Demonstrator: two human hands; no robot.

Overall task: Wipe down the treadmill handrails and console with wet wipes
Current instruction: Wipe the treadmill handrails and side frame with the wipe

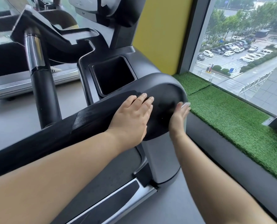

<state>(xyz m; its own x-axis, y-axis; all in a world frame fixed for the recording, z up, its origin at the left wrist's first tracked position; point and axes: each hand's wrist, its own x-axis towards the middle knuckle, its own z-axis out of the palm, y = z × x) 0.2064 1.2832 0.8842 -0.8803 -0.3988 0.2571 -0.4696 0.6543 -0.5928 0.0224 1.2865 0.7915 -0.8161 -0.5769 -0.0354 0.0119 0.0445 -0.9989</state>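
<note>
step: wiping the handrail [89,120] end, centre frame. left hand [133,117] lies flat on it, fingers straight, holding nothing. right hand [179,115] presses the end cap [163,92], fingers straight; wipe too blurred to confirm. next, i'd guess: sweep round the cap, then the console [118,13], upper centre.

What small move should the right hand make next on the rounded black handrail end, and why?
Probably sweep the right hand around the rounded black plastic handrail end: it touches only the end's right edge, with something whitish, perhaps a wipe, at its fingertips, while the left hand lies flat on top.
</note>
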